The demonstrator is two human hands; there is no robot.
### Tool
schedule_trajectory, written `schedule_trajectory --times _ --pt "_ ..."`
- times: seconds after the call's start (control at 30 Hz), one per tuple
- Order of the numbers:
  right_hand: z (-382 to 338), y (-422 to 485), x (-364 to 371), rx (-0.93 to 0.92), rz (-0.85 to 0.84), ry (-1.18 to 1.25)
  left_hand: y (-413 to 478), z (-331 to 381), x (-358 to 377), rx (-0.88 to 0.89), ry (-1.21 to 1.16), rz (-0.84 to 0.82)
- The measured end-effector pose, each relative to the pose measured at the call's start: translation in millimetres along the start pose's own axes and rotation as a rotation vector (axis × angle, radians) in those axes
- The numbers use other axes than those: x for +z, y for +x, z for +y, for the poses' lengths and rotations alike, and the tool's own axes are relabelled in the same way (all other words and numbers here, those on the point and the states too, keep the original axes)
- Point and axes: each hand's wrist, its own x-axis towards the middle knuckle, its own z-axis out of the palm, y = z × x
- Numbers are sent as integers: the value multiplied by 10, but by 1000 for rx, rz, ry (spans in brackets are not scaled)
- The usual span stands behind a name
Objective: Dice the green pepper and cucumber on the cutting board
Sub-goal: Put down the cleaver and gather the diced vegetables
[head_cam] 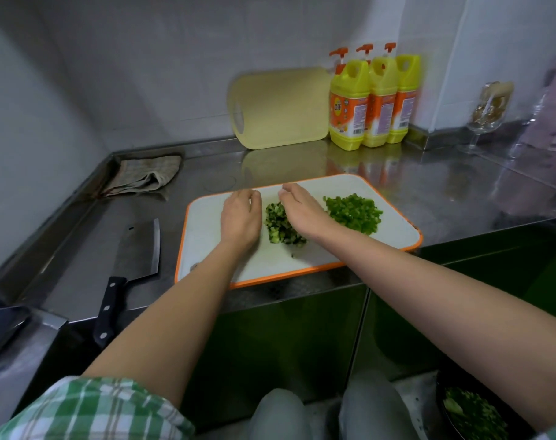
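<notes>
Both hands are down on the cutting board (270,265), which sits at the front edge of the bench (429,173). Left hand (241,219) is just beside the left side of the diced cucumber (278,227), fingers loosely bent down toward the board, holding nothing I can see. Right hand (299,211) lies over the right side of the same pile with its fingertips curled under. Can't tell if it pinches bits or only pushes.

The hands bracket the pile from both sides, so this looks like gathering loose dice into one heap. The cucumber heap is mid-board, darker and mixed in colour. The diced pepper (354,212) is a separate, brighter heap toward the right edge of the board, apart from the cucumber, likely to keep the two sorted.

The cleaver (140,246) lies flat on the bench left of the board, with its handle over the front edge. Neither hand is on it, which fits cutting being done or paused. No whole pepper or cucumber is in view, so the task is probably near its end.

Other things:
- A spare yellow board (280,106) leans on the back wall.
- Three yellow bottles (375,100) stand next to it along the back edge.
- A cloth (143,176) is bunched in the back left corner.
- A glass (488,112) stands at the back right.
- A dark bowl (470,411) with green scraps sits low, below the bench front.
</notes>
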Motion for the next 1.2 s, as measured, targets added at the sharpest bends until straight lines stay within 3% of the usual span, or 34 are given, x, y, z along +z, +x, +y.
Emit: schedule_trajectory --times 0.2,0.3,0.6,0.73,1.2 --pt "147 147 358 229 37 -341 -100 -137 -18 -83 -197 12" --pt "191 166 441 187 103 -420 -116 -150 -25 -112 -302 28" --pt "-19 134 469 17 -19 -162 -109 -206 -32 -164 -472 67" --pt "36 39 266 8 122 -45 -103 -211 -33 -176 -521 57" --pt "-86 -86 570 270 152 -77 -293 -178 -110 -165 -508 51"
